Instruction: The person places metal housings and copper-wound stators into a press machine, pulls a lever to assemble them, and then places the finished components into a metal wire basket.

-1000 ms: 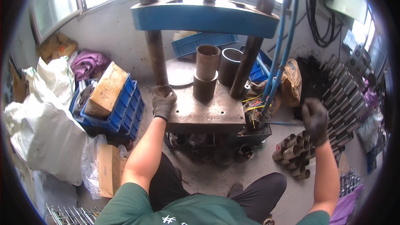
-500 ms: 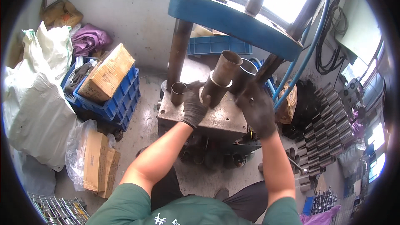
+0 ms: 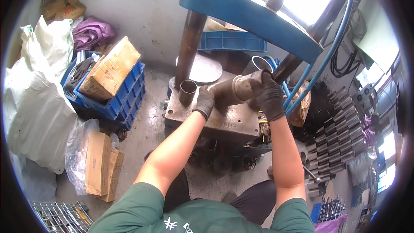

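A steel tube with a collar around its middle lies tilted over the press bed, its upper end leaning right. My gloved right hand is closed round that upper end. At the lower end, my gloved left hand grips the tube's left side, its far fingers partly hidden. A short open-topped metal sleeve stands upright on the bed just left of my left hand. Behind the tilted tube stands a wider tube, partly covered by it and my right hand.
The press's blue crossbeam spans overhead between thick steel columns. Blue hoses hang on the right, above stacked metal tubes. Blue crates bearing a cardboard box stand left, beside white sacks.
The collared tube has gone from nearly upright to tilted right. My right hand has moved from beside the wider tube onto the collared tube's upper end; my left stays at its lower end.
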`<state>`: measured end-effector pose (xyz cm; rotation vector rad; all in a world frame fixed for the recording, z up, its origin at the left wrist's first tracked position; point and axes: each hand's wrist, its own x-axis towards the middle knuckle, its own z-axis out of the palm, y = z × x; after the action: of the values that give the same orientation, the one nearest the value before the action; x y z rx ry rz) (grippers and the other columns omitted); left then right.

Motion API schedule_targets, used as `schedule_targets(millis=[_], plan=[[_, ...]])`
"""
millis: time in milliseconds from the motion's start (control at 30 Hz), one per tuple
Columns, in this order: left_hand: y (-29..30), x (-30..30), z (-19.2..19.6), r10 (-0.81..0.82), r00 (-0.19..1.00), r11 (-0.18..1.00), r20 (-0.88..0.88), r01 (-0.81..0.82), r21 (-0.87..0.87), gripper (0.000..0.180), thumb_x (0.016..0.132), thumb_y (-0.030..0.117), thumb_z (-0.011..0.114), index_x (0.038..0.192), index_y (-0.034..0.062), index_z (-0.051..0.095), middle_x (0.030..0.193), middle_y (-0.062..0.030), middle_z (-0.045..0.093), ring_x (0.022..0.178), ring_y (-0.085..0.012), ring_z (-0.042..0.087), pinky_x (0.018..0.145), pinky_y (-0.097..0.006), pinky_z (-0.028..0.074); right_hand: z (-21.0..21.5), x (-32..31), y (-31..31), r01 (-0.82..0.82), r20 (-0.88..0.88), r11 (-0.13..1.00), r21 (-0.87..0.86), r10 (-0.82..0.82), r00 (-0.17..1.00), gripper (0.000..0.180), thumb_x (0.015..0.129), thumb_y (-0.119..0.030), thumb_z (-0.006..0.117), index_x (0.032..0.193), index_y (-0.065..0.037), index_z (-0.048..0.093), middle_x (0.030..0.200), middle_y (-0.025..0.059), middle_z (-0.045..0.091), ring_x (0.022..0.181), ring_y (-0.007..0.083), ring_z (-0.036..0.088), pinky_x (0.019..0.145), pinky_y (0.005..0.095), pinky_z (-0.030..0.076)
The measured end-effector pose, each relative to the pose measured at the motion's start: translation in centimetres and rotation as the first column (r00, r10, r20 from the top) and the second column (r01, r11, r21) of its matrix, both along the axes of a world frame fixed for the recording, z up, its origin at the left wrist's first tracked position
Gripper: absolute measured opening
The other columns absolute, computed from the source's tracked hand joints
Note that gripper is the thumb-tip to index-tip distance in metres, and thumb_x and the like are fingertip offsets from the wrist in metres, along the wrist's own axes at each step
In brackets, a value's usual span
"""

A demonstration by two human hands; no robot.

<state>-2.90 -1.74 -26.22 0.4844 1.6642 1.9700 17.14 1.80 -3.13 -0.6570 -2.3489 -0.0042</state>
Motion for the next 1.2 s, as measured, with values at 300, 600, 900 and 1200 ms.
schedule_targets(millis=[300, 600, 900, 1200], plan=[[-1.9, 3.6, 5.8, -0.567, 0.776, 0.822, 0.275, 0.512, 0.249, 0.048, 0.110, 0.035, 0.051, 0.141, 0.0001, 0.060, 0.133, -0.0151, 0.069, 0.124, -0.0250, 0.064, 0.111, -0.036, 0.049, -8.1, 14.0, 2.4, -0.511, -0.572, 0.568, -0.645, 0.085, 0.816, 0.028, 0.103, -0.009, 0.068, 0.130, 0.001, 0.068, 0.117, 0.0079, 0.077, 0.107, 0.0183, 0.072, 0.095, 0.0320, 0.057], [-5.0, 9.4, 6.5, -0.682, 0.731, 0.728, 0.030, 0.673, 0.130, 0.043, 0.106, 0.032, 0.057, 0.139, 0.0053, 0.063, 0.130, -0.0101, 0.070, 0.121, -0.0200, 0.062, 0.110, -0.036, 0.047, -19.5, 19.4, 8.2, -0.630, -0.678, 0.260, -0.732, -0.364, 0.638, 0.041, 0.094, -0.034, 0.071, 0.120, -0.003, 0.074, 0.115, 0.0084, 0.076, 0.097, 0.0214, 0.073, 0.092, 0.0375, 0.057], [-7.5, 10.7, 11.4, -0.814, 0.195, 0.475, 0.548, 0.766, 0.432, 0.080, 0.083, 0.048, 0.069, 0.147, 0.0022, 0.055, 0.143, -0.0188, 0.063, 0.129, -0.0337, 0.061, 0.112, -0.051, 0.049, -19.3, 17.7, 5.2, -0.492, -0.676, 0.464, -0.736, -0.540, 0.501, 0.029, 0.095, -0.018, 0.072, 0.120, -0.004, 0.068, 0.110, 0.0052, 0.070, 0.102, 0.0189, 0.067, 0.090, 0.0358, 0.056], [-5.4, 10.4, 6.6, -0.870, 0.198, 0.432, 0.451, 0.747, 0.506, 0.085, 0.081, 0.048, 0.069, 0.150, 0.0014, 0.052, 0.148, -0.0208, 0.059, 0.132, -0.0377, 0.059, 0.115, -0.054, 0.046, -16.5, 17.3, 2.1, -0.684, -0.784, 0.439, -0.583, -0.525, 0.331, 0.010, 0.095, -0.013, 0.076, 0.101, -0.008, 0.070, 0.090, -0.0005, 0.069, 0.078, 0.0111, 0.064, 0.072, 0.0281, 0.055]])
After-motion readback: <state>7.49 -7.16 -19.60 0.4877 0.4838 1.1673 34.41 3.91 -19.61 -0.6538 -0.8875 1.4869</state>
